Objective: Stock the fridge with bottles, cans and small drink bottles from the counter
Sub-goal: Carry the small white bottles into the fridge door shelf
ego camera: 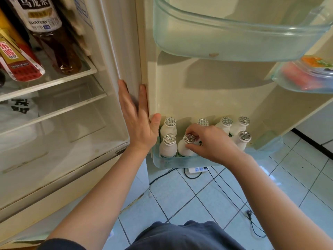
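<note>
Bottles [168, 148] crowd the bottom door shelf [180, 162] (counter unseen, remainder unknown); right hand [212, 143] pinches one cap [190, 138] there, left hand [137, 120] flat just above.

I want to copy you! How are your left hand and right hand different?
Left hand lies flat, fingers straight; right hand has curled fingers. Left hand rests on the fridge door edge; right hand pinches a small white bottle by its cap in the door bin. Both are bare.
</note>
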A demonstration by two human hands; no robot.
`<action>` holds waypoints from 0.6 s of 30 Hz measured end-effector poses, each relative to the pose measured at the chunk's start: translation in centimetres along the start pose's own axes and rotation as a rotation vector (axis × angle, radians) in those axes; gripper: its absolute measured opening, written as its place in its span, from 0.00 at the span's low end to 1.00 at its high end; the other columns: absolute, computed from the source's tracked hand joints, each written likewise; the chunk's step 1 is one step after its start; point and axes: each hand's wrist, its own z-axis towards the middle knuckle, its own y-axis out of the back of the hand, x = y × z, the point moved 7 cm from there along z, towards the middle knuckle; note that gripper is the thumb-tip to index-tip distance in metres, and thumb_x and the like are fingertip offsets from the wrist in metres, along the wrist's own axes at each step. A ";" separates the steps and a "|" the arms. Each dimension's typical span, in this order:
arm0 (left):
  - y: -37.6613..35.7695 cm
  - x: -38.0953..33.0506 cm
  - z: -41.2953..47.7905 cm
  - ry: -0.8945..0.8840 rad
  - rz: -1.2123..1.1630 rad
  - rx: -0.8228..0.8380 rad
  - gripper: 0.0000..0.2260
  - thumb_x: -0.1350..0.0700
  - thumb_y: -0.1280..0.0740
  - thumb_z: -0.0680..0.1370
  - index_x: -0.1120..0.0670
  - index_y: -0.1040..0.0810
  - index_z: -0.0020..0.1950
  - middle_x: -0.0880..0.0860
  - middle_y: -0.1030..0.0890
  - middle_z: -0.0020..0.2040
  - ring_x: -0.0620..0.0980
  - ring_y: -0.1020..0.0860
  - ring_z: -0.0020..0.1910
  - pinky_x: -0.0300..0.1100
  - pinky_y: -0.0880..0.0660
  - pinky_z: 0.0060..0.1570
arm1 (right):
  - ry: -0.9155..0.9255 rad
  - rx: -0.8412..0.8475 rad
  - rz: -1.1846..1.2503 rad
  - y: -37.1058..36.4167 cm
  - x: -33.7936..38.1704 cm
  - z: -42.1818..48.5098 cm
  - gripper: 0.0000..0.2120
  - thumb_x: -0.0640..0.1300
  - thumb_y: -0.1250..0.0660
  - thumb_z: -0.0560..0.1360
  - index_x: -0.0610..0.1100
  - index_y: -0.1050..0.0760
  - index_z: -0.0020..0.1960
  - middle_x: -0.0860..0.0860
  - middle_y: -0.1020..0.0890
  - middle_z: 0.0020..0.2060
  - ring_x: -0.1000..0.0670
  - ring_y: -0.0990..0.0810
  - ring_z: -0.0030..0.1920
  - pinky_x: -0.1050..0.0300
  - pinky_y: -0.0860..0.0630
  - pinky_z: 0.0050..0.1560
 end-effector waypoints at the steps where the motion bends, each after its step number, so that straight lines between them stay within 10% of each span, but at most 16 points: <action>1: 0.0 0.0 0.0 0.000 0.000 -0.001 0.27 0.40 0.54 0.81 0.55 0.45 0.75 0.71 0.52 0.71 0.61 0.52 0.76 0.55 0.49 0.73 | 0.000 0.014 0.032 0.0 0.0 0.0 0.14 0.50 0.33 0.74 0.49 0.28 0.58 0.50 0.18 0.46 0.47 0.20 0.46 0.49 0.24 0.46; 18: 0.1 -0.1 0.0 0.003 0.012 -0.013 0.27 0.40 0.54 0.81 0.55 0.45 0.75 0.68 0.52 0.71 0.58 0.53 0.76 0.54 0.49 0.73 | -0.103 -0.095 0.200 1.7 -0.9 0.4 0.18 0.50 0.31 0.70 0.48 0.24 0.59 0.56 0.18 0.47 0.56 0.20 0.49 0.58 0.24 0.51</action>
